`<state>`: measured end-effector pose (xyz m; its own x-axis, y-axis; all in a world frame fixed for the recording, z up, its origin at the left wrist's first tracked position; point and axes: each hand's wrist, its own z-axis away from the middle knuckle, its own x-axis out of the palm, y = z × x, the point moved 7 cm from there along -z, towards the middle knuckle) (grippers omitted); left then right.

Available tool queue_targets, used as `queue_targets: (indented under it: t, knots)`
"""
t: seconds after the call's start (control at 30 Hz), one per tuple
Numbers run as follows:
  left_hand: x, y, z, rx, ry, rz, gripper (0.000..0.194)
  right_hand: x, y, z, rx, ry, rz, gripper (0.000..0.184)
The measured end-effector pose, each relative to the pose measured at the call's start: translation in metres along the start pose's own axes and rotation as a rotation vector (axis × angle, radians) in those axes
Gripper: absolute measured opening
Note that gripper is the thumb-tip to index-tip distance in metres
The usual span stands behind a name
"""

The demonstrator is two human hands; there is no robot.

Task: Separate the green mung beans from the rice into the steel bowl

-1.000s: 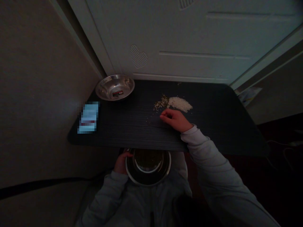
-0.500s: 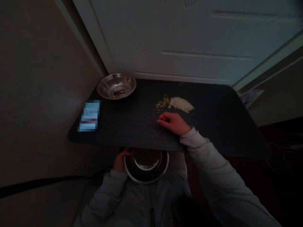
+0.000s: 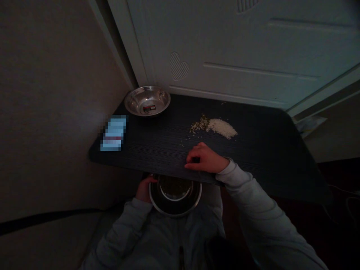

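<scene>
My left hand grips the rim of a metal bowl held on my lap, under the table's front edge. Inside that bowl lies a dark, grainy mass, too dim to name for sure. My right hand rests low over the tabletop near its front edge, fingers curled in and closed; whatever they hold is hidden. Beyond it lies a heap of white rice, and against its left side a smaller patch of green beans mixed with rice. A few loose grains are scattered left of it.
A shiny steel bowl with a dark label inside stands at the table's back left corner. A blurred, lit phone-like screen lies at the left edge. The dark table backs against a white door.
My right hand has drawn back from the grains toward the table's front edge. My left hand stays on the bowl. The camera view has turned slightly left.
</scene>
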<state>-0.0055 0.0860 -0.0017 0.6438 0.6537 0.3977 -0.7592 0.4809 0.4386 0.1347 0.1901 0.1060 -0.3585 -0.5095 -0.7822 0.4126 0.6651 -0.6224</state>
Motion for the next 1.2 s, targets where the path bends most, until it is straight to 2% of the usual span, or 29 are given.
queue_targets:
  t: [0.33, 0.53, 0.6, 0.67, 0.77, 0.87, 0.93, 1.03, 1.2]
  knots:
    - [-0.001, -0.003, -0.006, -0.005, -0.058, -0.014, 0.023, 0.001, 0.002, 0.001, 0.026, -0.041, -0.103, 0.021]
    - [-0.003, -0.001, -0.005, 0.027, -0.028, -0.06, 0.019, -0.008, 0.006, 0.003, 0.084, 0.041, -0.169, 0.022]
    - [-0.002, -0.001, -0.004, 0.024, -0.043, -0.06, 0.02, -0.017, 0.013, 0.005, 0.145, 0.146, -0.207, 0.022]
    - [-0.001, 0.002, -0.003, 0.038, -0.05, -0.033, 0.022, -0.033, 0.025, 0.01, 0.229, 0.341, -0.199, 0.022]
    - [-0.004, 0.006, -0.002, 0.057, -0.029, 0.002, 0.023, -0.06, 0.043, 0.026, 0.328, 0.68, -0.062, 0.021]
    - [-0.008, 0.004, -0.003, 0.011, -0.023, -0.012, 0.024, -0.075, 0.052, 0.036, 0.354, 0.846, 0.132, 0.021]
    - [-0.011, 0.002, -0.003, -0.027, -0.017, -0.025, 0.025, -0.077, 0.055, 0.038, 0.37, 0.85, 0.239, 0.021]
    - [-0.012, -0.001, -0.003, -0.063, -0.007, -0.031, 0.029, -0.075, 0.059, 0.038, 0.428, 0.791, 0.354, 0.023]
    - [-0.009, 0.002, -0.002, -0.049, -0.019, -0.016, 0.03, -0.071, 0.056, 0.039, 0.492, 0.738, 0.479, 0.022]
